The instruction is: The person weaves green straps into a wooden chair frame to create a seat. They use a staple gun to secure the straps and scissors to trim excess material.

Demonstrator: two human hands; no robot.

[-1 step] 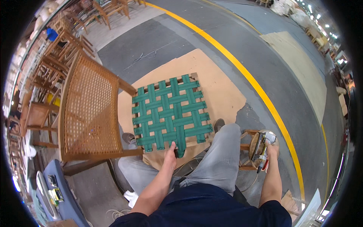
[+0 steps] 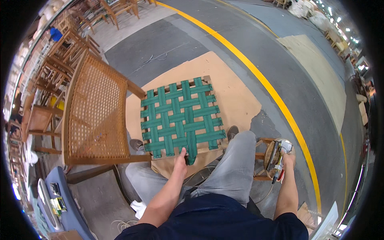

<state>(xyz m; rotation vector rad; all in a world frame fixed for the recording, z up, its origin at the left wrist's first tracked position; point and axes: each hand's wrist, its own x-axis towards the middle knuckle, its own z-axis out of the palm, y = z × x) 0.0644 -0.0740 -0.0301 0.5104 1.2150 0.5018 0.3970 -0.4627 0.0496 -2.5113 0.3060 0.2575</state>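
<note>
A wooden chair with a woven cane back (image 2: 96, 116) stands in front of me, its back to the left. Green webbing (image 2: 176, 108) crisscrosses its seat frame, with gaps between the strips. At the seat's near edge my left hand (image 2: 181, 164) is closed, thumb up, beside a strap end (image 2: 192, 158) that hangs over the edge; its fingers are partly hidden, but they seem to grip this strap. Off to the right, my right hand (image 2: 288, 160) is wrapped round a silver and black air staple gun (image 2: 276, 163), which rests on a small round-topped wooden stool (image 2: 261, 161).
Brown cardboard (image 2: 236, 100) lies under the chair. A hose (image 2: 266, 196) trails from the staple gun. At lower left is a blue padded panel (image 2: 68, 196) with small boxes on it. Stacked wooden chair frames (image 2: 56, 76) fill the left; a yellow line (image 2: 256, 72) crosses the floor.
</note>
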